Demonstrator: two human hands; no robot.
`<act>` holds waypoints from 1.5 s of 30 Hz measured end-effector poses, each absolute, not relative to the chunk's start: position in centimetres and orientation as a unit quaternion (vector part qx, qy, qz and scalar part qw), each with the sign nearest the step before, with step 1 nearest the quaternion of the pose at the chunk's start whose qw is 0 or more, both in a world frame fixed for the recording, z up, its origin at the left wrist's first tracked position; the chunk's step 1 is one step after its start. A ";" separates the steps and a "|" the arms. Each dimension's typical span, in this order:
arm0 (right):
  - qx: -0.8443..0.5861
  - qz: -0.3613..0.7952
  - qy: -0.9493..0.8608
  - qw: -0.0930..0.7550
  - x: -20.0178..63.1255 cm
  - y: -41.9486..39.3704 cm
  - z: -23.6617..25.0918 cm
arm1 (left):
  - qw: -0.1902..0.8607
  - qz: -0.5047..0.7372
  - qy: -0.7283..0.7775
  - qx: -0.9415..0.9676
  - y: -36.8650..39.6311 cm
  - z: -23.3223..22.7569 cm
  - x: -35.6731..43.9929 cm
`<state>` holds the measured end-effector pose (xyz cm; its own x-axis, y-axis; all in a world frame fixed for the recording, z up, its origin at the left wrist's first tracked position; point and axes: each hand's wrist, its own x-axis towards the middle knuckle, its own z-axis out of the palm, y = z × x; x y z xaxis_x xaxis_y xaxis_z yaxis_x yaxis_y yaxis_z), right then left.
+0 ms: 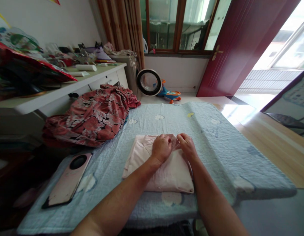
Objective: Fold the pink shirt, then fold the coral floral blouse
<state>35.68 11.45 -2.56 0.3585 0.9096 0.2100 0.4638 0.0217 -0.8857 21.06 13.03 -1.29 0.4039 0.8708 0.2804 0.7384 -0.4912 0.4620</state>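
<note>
A pale pink shirt (166, 173), folded into a rough rectangle, lies in front of me on a light blue quilted cover (216, 147). At the shirt's far edge, near its collar, my left hand (162, 146) has its fingers curled closed on the fabric. Close beside it on the right, my right hand (185, 142) pinches the cloth at the same edge. A bit of the pink fabric stretches between the two hands. My forearms cover parts of the shirt's near side.
A phone (68, 180) lies face down at the left. Behind it is a heap of red floral cloth (98, 114). A cluttered white counter (31, 96) runs along the left. Beyond the cover stand a washer with its round door (149, 82) open and a blue-orange ride-on toy (169, 94).
</note>
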 end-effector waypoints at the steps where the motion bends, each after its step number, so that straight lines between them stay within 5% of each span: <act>1: -0.666 0.211 -0.526 0.485 35.5 11.4 -2.5 | 0.118 0.251 0.484 0.830 12.8 -1.3 21.0; 11: -0.654 0.241 -0.528 0.486 35.7 11.0 -2.5 | 0.143 0.290 0.381 0.866 11.8 -1.3 20.7; 23: -0.585 0.412 -0.449 0.535 35.5 10.3 -1.8 | 0.204 0.249 0.407 0.855 12.2 -1.3 20.6; 45: -0.556 0.467 -0.423 0.542 35.4 10.1 -1.2 | 0.339 0.357 0.436 0.753 12.4 -1.3 20.8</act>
<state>35.35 10.06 -1.17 0.2056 0.9768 -0.0607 -0.0363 -0.0544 -0.9979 20.80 12.37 -1.35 0.3643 0.8992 0.2424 0.4151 -0.3898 0.8220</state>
